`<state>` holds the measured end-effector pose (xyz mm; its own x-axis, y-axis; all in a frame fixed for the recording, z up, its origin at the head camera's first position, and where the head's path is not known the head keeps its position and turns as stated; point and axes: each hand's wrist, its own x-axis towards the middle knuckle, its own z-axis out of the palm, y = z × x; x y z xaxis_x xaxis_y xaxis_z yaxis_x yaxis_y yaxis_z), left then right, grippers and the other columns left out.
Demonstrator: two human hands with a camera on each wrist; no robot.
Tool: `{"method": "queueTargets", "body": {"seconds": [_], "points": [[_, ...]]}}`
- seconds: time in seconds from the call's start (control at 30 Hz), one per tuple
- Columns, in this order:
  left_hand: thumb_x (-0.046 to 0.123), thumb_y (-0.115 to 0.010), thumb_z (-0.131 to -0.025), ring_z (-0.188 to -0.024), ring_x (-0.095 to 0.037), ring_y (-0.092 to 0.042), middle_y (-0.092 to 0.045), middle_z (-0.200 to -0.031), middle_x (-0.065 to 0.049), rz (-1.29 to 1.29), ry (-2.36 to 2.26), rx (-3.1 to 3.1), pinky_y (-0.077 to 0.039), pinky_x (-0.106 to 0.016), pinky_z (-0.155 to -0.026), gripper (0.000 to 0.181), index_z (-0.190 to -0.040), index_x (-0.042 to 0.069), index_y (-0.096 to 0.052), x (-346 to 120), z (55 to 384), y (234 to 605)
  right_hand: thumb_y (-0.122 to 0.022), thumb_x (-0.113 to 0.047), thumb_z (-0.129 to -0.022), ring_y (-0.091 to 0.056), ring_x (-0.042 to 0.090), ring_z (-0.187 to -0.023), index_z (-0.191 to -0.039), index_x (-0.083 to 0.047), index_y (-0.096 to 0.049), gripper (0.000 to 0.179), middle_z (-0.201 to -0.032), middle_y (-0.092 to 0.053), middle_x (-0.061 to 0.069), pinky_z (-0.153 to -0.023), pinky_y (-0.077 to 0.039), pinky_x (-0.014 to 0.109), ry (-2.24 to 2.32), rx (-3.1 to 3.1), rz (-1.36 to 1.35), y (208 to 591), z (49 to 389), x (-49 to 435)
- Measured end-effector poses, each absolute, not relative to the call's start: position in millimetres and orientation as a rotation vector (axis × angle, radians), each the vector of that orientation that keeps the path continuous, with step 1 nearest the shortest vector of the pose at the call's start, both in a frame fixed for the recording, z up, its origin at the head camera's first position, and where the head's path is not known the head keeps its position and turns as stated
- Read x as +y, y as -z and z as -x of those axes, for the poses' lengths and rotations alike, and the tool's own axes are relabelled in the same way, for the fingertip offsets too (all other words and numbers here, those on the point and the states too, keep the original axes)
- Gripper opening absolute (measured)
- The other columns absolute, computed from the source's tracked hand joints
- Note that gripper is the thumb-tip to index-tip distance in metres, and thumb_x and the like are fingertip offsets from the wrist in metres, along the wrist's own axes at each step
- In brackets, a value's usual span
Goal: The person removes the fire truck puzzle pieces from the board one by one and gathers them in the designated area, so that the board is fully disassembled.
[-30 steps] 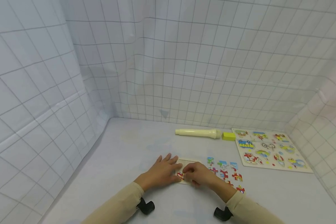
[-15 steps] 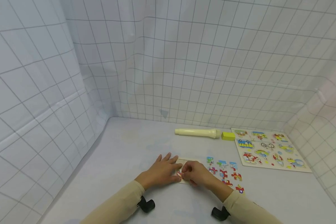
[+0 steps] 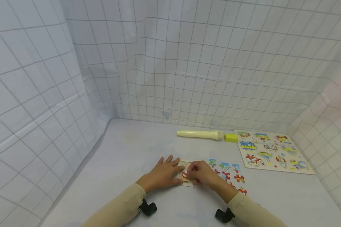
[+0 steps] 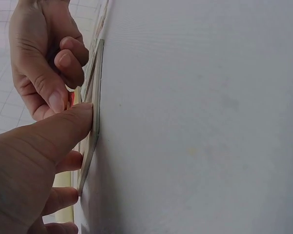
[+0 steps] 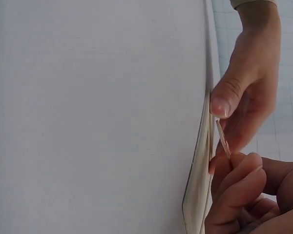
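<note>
My left hand [image 3: 164, 173] lies with fingers spread at the left side of a small wooden puzzle board [image 3: 189, 184], thumb and fingertips touching its edge. Between the thumb and finger of my right hand [image 3: 203, 175] is a red and yellow jigsaw piece [image 3: 185, 176], held over the board. In the right wrist view the piece [image 5: 223, 139] stands tilted on edge, close above the board [image 5: 198, 187]. The left wrist view shows the left thumb [image 4: 73, 124] at the board's edge, with the right hand [image 4: 49, 68] behind it.
Several loose jigsaw pieces [image 3: 239, 178] lie in rows right of the board, partly behind the right forearm. Farther back are a cream microphone-shaped object [image 3: 199, 134], a yellow block [image 3: 230, 137] and a large picture puzzle board [image 3: 275, 160]. Gridded white sheeting [image 3: 187, 78] surrounds the table.
The jigsaw piece has turned in my right fingers, and more of its yellow shows. My right hand has shifted slightly to the right; my left hand has stayed in place.
</note>
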<state>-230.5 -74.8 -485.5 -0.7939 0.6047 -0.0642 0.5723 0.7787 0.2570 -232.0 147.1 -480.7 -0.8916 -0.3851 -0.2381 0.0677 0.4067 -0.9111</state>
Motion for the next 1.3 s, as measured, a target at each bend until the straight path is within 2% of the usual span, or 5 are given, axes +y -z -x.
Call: {"method": "queueTargets", "body": {"seconds": [0.4, 0.63, 0.97, 1.3], "points": [[0.056, -0.063, -0.096, -0.151, -0.042, -0.029, -0.04, -0.161, -0.009, -0.927, -0.319, 2.845, -0.024, -0.067, -0.116, 0.061, -0.148, 0.025, -0.056, -77, 230, 488, -0.075, -0.017, -0.093, -0.047, 0.013, -0.059, -0.099, -0.001, -0.065, 0.02, -0.08, -0.06, 0.006, -0.051, -0.039, 0.025, 1.518, 2.296, 0.122, 455, 231, 219], [0.054, -0.065, -0.095, -0.15, -0.043, -0.031, -0.042, -0.16, -0.01, -0.924, -0.35, 2.846, -0.025, -0.069, -0.115, 0.06, -0.146, 0.023, -0.058, -80, 230, 488, -0.071, -0.016, -0.096, -0.044, 0.011, -0.057, -0.1, 0.002, -0.063, 0.021, -0.081, -0.06, 0.005, -0.049, -0.037, 0.023, 1.504, 2.227, 0.139, 460, 224, 252], [0.056, -0.063, -0.096, -0.15, -0.043, -0.03, -0.041, -0.161, -0.01, -0.942, -0.334, 2.836, -0.025, -0.068, -0.115, 0.061, -0.148, 0.023, -0.057, -78, 229, 488, -0.071, -0.01, -0.095, -0.047, 0.012, -0.058, -0.096, -0.001, -0.065, 0.01, -0.078, -0.061, 0.004, -0.049, -0.039, 0.021, 1.348, 2.325, 0.147, 474, 220, 251], [0.056, -0.062, -0.097, -0.151, -0.042, -0.029, -0.04, -0.162, -0.009, -0.943, -0.325, 2.834, -0.025, -0.068, -0.116, 0.061, -0.148, 0.023, -0.056, -76, 230, 488, -0.072, -0.009, -0.092, -0.048, 0.012, -0.059, -0.091, -0.003, -0.066, 0.009, -0.075, -0.058, 0.003, -0.049, -0.04, 0.022, 1.27, 2.386, 0.229, 472, 218, 249]]}}
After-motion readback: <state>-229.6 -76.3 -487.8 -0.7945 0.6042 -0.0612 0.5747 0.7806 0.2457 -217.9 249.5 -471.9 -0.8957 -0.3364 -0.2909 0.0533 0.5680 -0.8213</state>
